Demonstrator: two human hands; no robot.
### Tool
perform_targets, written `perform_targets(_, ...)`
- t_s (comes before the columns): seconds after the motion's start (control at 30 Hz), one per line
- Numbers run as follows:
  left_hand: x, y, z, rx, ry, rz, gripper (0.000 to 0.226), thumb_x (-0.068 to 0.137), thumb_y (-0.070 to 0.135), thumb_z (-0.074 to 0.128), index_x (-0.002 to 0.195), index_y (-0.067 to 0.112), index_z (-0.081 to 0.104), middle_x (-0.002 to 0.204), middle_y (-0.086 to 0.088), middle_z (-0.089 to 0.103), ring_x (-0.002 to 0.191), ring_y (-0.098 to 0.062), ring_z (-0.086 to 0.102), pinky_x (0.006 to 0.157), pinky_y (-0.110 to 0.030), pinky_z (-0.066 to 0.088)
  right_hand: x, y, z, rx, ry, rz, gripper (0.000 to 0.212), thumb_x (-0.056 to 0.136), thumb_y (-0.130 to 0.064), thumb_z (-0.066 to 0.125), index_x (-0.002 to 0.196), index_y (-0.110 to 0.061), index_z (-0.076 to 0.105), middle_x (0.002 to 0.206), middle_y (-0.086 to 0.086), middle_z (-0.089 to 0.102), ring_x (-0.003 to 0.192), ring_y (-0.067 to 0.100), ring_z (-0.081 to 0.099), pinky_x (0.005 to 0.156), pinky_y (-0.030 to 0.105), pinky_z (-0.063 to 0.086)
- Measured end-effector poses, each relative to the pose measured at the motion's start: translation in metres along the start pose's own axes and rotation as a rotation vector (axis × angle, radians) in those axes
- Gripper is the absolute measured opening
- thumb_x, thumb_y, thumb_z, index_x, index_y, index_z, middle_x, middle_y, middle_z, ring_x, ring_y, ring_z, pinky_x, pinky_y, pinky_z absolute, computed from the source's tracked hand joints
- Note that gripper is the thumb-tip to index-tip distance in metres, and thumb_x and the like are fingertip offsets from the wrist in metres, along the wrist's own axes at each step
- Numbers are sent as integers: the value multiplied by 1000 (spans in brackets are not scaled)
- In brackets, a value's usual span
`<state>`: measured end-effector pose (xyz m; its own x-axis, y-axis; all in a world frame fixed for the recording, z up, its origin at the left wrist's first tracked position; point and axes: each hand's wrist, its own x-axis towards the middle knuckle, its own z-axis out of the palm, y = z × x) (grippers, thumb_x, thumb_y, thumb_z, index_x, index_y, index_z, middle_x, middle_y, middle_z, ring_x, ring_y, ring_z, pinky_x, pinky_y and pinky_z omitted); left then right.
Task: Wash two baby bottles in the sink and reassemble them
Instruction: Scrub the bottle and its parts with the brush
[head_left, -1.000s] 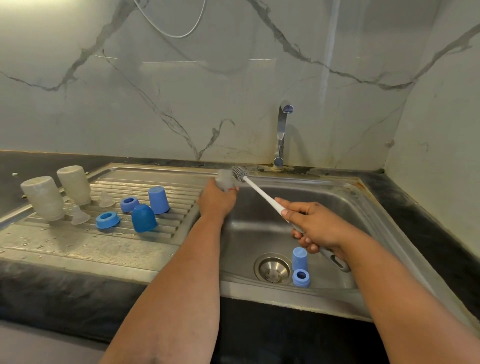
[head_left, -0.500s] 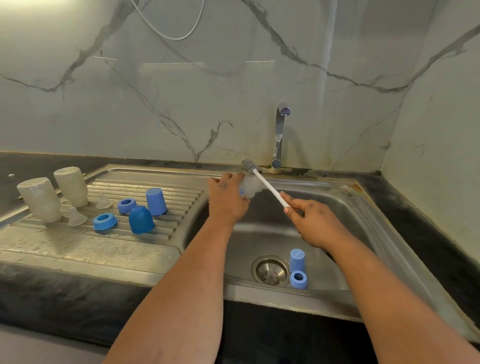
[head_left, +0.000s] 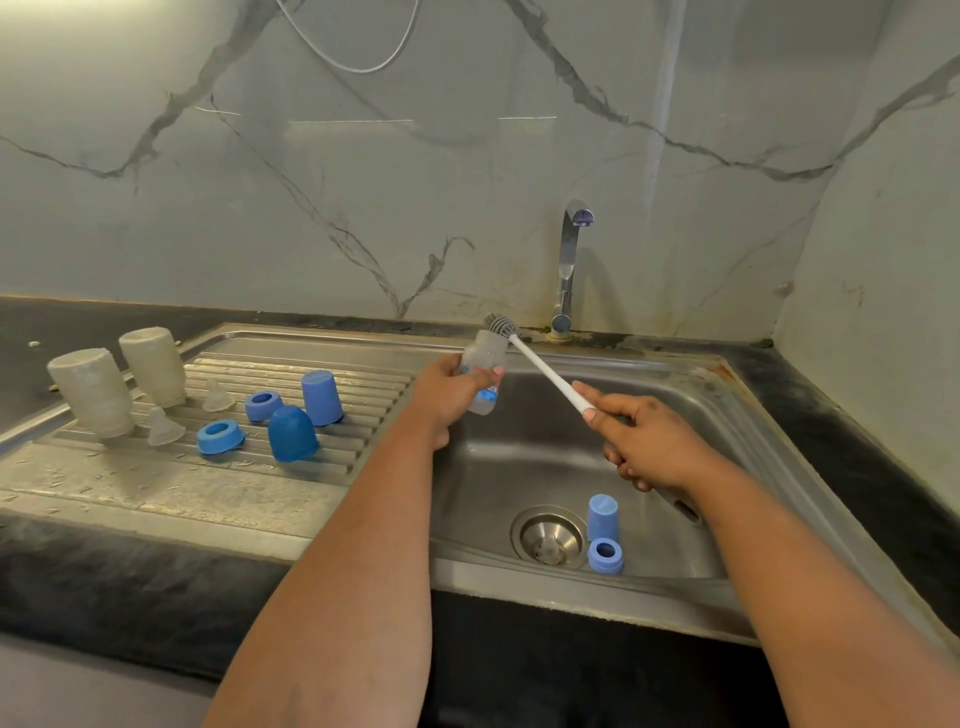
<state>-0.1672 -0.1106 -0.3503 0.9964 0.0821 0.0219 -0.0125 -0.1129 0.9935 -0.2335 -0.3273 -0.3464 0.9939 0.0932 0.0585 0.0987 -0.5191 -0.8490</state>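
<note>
My left hand (head_left: 451, 396) grips a small clear bottle (head_left: 484, 370) above the sink's left rim. My right hand (head_left: 643, 440) holds the white handle of a bottle brush (head_left: 545, 368); its grey bristle head (head_left: 500, 325) lies at the bottle's upper end. Two frosted bottles (head_left: 92, 391) (head_left: 154, 364) stand upside down on the drainboard (head_left: 171, 478). Beside them are two clear nipples (head_left: 162, 427) (head_left: 216, 396), two blue rings (head_left: 220, 437) (head_left: 263, 405) and two blue caps (head_left: 291, 433) (head_left: 321, 397). Inside the sink (head_left: 530, 457) a light blue cap (head_left: 602, 517) and a blue ring (head_left: 605, 555) sit near the drain (head_left: 549, 535).
A chrome tap (head_left: 569, 265) rises behind the sink, with no water seen running. Marble walls close in at the back and right. A dark counter (head_left: 852, 441) surrounds the steel unit. A white cable (head_left: 358, 57) hangs on the wall above.
My left hand has turned the small bottle and shifted right over the basin. The brush head has risen toward the back rim and now lies at the bottle's upper end.
</note>
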Motion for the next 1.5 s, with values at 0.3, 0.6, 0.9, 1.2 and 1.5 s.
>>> perform_targets(0.3,5,-6,3,64,43,54,43,85,29,73,121,11,59,106,-2,65,93,-14,60,76,-27,41,0,-1,4,10,-50,0,37,100,-33,49,134,-46,51,62,0,47,50,9,38,43,21,36)
perform_targets(0.6,19,-16,-3,688,487,181,50,86,36,69,128,14,51,123,-11,53,112,-33,52,89,-39,43,-8,-7,5,-62,-94,-2,36,100,-31,50,133,-45,52,64,-1,48,51,9,40,43,19,37)
perform_targets(0.9,19,-20,-8,805,519,109,49,87,37,67,127,14,51,127,-10,50,117,-33,46,90,-40,44,-14,-16,5,-24,-148,-37,35,99,-31,52,130,-46,55,61,-2,47,44,3,39,43,18,37)
perform_targets(1.2,23,-19,1,946,379,329,58,84,39,69,135,21,49,128,-5,52,112,-28,49,96,-32,35,-8,-8,4,-75,-20,-54,34,99,-34,51,131,-46,55,64,-3,49,53,9,41,43,16,37)
perform_targets(1.5,21,-21,-1,870,427,226,60,85,33,71,139,23,48,134,-5,49,121,-29,43,96,-36,40,-4,-16,6,-39,-107,18,36,100,-33,50,133,-46,52,67,2,51,51,8,42,45,21,39)
